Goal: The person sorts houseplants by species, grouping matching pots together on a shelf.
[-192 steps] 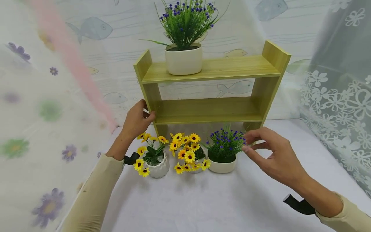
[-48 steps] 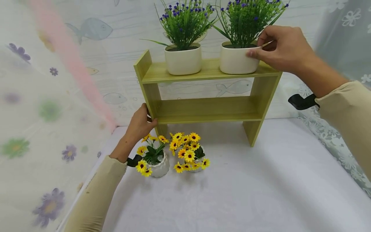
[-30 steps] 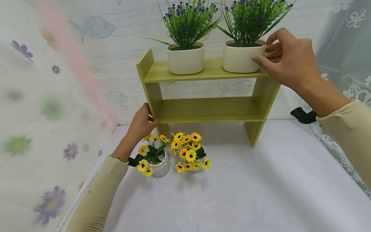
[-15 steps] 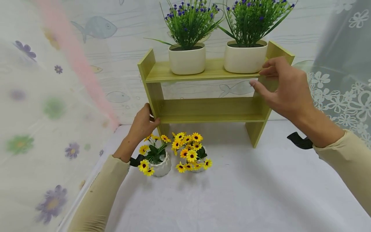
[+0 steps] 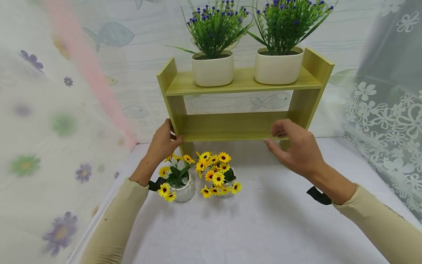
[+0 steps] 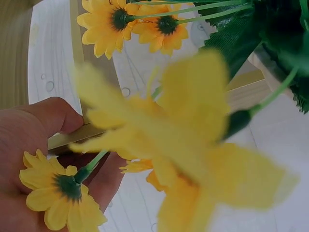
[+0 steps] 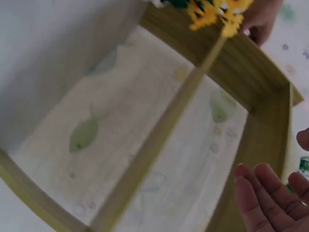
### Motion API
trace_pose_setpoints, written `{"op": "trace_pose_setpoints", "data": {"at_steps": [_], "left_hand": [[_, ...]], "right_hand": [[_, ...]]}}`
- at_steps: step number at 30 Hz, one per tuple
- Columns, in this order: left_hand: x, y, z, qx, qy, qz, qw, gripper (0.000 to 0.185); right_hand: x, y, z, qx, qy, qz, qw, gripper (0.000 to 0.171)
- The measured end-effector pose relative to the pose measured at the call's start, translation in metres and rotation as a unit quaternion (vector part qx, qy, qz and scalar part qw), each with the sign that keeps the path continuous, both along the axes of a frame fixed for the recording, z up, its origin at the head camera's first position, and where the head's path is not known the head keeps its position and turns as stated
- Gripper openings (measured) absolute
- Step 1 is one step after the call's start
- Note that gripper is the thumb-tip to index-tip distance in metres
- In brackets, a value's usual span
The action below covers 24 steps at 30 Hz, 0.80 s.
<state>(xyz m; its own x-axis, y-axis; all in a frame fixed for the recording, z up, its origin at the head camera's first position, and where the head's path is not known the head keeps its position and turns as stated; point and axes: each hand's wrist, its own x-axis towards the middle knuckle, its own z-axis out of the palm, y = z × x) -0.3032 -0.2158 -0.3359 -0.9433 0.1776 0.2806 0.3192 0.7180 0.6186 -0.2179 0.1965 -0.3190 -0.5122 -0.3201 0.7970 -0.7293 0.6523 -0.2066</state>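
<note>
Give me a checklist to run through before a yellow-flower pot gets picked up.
1. Right hand free, fingers relaxed: ok.
2. Left hand has a grip on the shelf unit at its left upright: ok.
3. Lower shelf bare: ok.
4. Both purple-flower pots upright on the top shelf: ok.
5. Two yellow-flower pots upright on the table: ok.
6. Pots' weight: cannot tell.

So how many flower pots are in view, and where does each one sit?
4. Two purple-flower pots stand on the shelf's top board, one left and one right. Two yellow-flower pots stand on the table in front of the shelf, one left and one right. None seems hidden.
</note>
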Motion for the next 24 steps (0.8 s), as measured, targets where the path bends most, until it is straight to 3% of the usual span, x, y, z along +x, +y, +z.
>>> {"op": "trace_pose_setpoints", "data": {"at_steps": [10, 17, 24], "left_hand": [[0.001, -0.001, -0.002, -0.005, 0.008, 0.005, 0.9999, 0.056], [0.000, -0.003, -0.003, -0.009, 0.010, -0.002, 0.9999, 0.054], [0.001, -0.004, -0.003, -0.005, 0.005, -0.010, 0.9999, 0.054]], "right_hand": [[-0.011, -0.026, -0.055, 0.065, -0.081, 0.035, 0.994, 0.034], [-0.014, -0.043, -0.092, 0.094, -0.176, 0.103, 0.974, 0.035], [-0.022, -0.054, -0.118, 0.120, -0.215, 0.172, 0.954, 0.039]]}}
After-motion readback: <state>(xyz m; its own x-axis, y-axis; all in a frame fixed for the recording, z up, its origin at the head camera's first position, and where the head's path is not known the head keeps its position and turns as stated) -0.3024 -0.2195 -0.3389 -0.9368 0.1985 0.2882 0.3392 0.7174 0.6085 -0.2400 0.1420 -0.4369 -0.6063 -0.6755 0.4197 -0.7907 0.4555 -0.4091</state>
